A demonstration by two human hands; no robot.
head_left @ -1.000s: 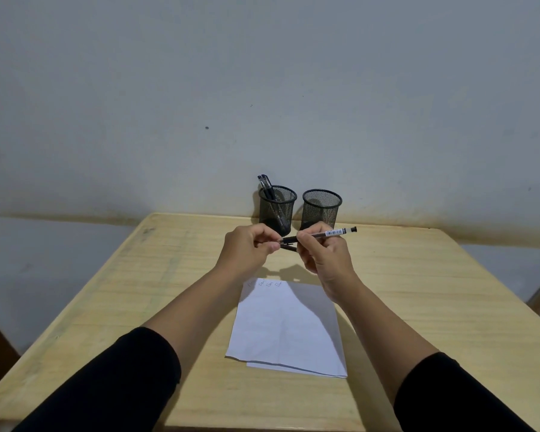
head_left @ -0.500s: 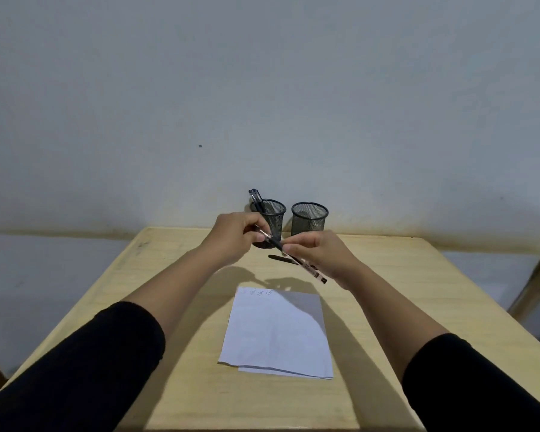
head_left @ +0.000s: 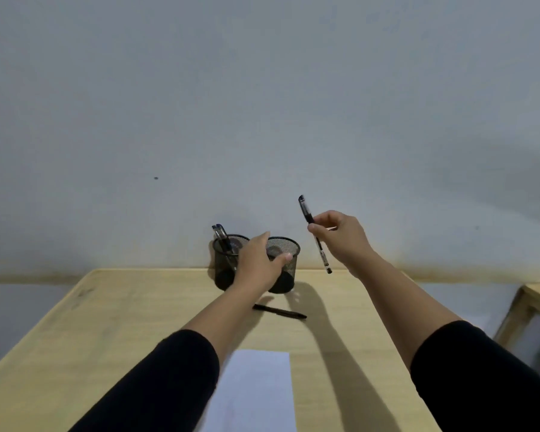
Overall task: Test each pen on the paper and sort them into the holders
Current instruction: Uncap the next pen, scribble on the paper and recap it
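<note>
Two black mesh holders stand at the table's far edge. The left holder (head_left: 223,275) has pens (head_left: 219,234) sticking out; the right holder (head_left: 289,260) shows no pens. My left hand (head_left: 255,265) reaches between them with straight fingers, its thumb lying across the right holder's front. Up and to the right of the right holder, my right hand (head_left: 343,236) pinches a capped black pen (head_left: 321,251), which is nearly upright with the cap on top. Another black pen (head_left: 279,311) lies on the table in front of the holders. The white paper (head_left: 259,391) lies near me.
The wooden table (head_left: 122,322) ends at a grey wall just behind the holders. A second piece of wooden furniture (head_left: 533,304) stands off to the right, past the table's edge.
My left hand let go of the pen and moved forward to the holders. My right hand lifted the pen up and to the right. The view tilted up, so the paper sits lower.
</note>
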